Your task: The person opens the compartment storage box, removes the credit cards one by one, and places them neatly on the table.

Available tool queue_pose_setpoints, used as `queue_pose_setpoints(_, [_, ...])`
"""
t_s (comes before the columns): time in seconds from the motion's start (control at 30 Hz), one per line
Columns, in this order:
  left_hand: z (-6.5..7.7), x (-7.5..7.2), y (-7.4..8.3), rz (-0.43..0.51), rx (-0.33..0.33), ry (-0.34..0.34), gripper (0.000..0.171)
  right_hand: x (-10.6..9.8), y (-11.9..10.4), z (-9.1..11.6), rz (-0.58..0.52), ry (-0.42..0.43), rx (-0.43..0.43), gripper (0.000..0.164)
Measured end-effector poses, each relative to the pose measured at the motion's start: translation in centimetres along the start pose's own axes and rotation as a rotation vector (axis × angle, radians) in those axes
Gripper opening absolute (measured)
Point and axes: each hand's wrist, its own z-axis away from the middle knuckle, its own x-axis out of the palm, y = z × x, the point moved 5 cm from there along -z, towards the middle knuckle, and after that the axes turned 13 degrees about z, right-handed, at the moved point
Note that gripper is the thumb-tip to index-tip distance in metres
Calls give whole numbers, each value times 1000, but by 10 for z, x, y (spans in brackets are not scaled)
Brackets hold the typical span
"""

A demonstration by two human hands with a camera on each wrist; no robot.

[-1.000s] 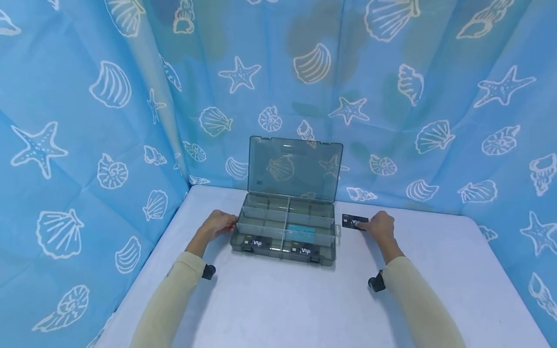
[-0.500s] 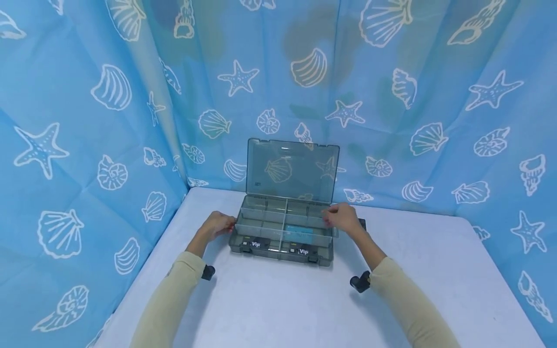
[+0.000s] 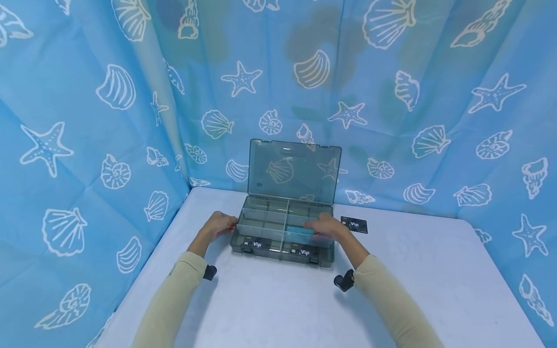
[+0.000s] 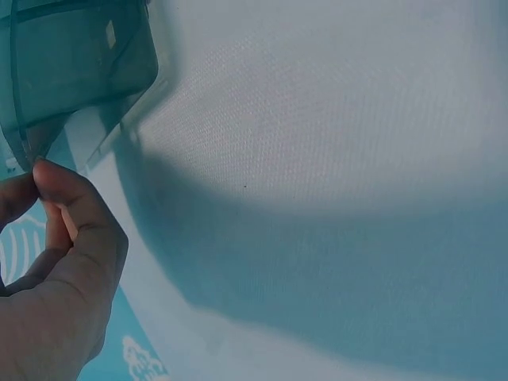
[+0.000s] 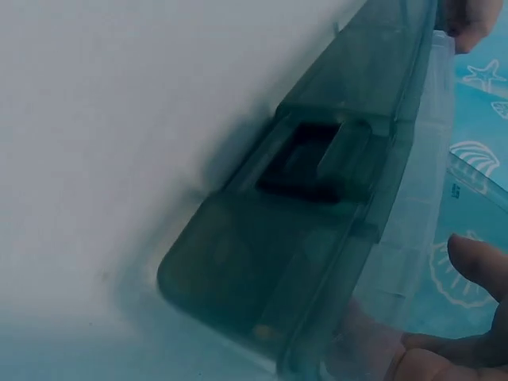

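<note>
A grey see-through compartment box (image 3: 280, 257) stands on the white table, its lid (image 3: 293, 169) raised at the back. My left hand (image 3: 219, 224) pinches the box's left side, thumb and finger meeting at its edge in the left wrist view. My right hand (image 3: 327, 226) reaches into the right middle compartment, fingertips at the blue card (image 3: 296, 233) there. In the right wrist view its thumb (image 5: 472, 266) stands apart from the fingers, which show partly through the wall. Black Vip cards (image 3: 256, 244) lie in the front left and front right compartments.
Another black Vip card (image 3: 354, 224) lies on the table just right of the box. Clear dividers (image 3: 261, 231) stand up between the compartments. A blue curtain (image 3: 278, 72) with shell and starfish prints hangs behind and beside the table (image 3: 270, 304).
My right hand let go of a black card, now lying right of the box, and moved left over the box and down into its right middle compartment. The left hand stayed put.
</note>
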Motion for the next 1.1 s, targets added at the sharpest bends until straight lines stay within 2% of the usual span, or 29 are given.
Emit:
queue_pose_setpoints(0.2, [-3, -1, -1, 6, 1, 7, 31, 2, 0, -3, -274, -48, 38, 82])
queue_pose_setpoints(0.3, [-2, -2, 0, 13, 5, 8, 31, 3, 3, -6, -344, -51, 61, 85])
queue_pose_setpoints(0.4, [1, -1, 1, 16, 10, 2, 30, 3, 6, -8, -317, -4, 57, 77])
queue_pose_setpoints(0.63, [3, 2, 0, 27, 11, -1, 31, 6, 4, -9, -278, 145, -15, 24])
queue_pose_setpoints(0.87, [1, 2, 0, 2, 14, 12, 30, 1, 8, -9, -266, 219, -14, 21])
queue_pose_setpoints(1.1, [-2, 0, -2, -3, 9, 14, 29, -26, 23, 3, -314, 217, -45, 28])
